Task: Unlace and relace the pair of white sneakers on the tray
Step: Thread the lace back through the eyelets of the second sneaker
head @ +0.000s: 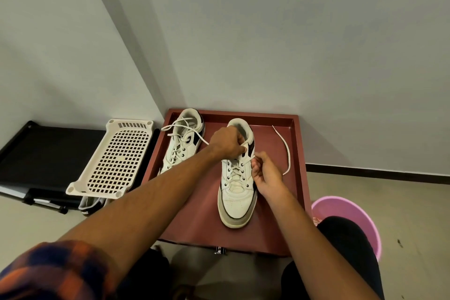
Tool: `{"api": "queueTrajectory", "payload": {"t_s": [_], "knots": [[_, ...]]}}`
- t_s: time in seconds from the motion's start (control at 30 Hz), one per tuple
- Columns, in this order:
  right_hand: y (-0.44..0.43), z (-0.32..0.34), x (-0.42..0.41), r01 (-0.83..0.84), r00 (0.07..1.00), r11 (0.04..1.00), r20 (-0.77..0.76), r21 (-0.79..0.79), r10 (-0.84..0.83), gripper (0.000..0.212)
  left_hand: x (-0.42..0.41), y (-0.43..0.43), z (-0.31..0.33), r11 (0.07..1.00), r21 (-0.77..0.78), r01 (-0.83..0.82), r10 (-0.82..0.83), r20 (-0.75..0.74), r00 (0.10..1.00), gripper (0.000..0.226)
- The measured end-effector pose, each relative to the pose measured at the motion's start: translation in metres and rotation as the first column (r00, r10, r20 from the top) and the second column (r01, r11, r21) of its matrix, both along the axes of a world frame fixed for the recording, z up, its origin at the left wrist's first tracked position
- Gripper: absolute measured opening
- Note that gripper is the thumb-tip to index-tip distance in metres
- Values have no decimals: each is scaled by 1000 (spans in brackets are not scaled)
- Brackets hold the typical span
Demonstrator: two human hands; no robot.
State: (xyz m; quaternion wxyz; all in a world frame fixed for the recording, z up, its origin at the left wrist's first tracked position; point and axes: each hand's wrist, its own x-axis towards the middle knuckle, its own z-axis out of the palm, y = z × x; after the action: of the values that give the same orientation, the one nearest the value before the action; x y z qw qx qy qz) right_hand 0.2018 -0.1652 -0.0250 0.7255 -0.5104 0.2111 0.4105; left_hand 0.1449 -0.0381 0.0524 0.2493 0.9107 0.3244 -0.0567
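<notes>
While white leather sneaker (237, 202) points toe to 6 o'clock, left hand (227, 142) pinches flat white lace (289, 158) at 12, right hand (266, 175) pinches it at 3.

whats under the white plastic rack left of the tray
Part of a grey shoe pokes out beneath the rack, which rests on a black shelf. The rest of the shoe is covered.

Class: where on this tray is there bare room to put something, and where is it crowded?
Bare: the tray's near left, between the left forearm, the right sneaker's toe and the near rim. Smaller: between that sneaker's heel and the trailing lace. Crowded: the eyelets, where the left hand and right hand pinch it.
</notes>
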Motion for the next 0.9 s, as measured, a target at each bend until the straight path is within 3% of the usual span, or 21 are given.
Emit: {"api": "queueTrajectory", "payload": {"t_s": [0.17, 0.33, 0.43, 0.67, 0.9], "knots": [[5, 2, 4, -20, 999, 1000, -42, -16, 19, 13, 0, 3, -2, 1000, -11, -2, 2, 11, 1000, 13], [-2, 18, 11, -54, 989, 985, -126, 163, 75, 17, 0, 4, -7, 1000, -28, -8, 9, 20, 1000, 16], [0, 27, 26, -54, 992, 991, -105, 126, 67, 16, -1, 7, -7, 996, -92, -19, 24, 45, 999, 13], [12, 65, 94, -129, 975, 989, 172, -74, 140, 10, -9, 16, -5, 895, -446, -5, 103, 196, 975, 11], [16, 122, 130, -101, 849, 982, 501, -156, 167, 10, -37, 17, 0, 798, -603, -7, 272, 350, 896, 13]]}}
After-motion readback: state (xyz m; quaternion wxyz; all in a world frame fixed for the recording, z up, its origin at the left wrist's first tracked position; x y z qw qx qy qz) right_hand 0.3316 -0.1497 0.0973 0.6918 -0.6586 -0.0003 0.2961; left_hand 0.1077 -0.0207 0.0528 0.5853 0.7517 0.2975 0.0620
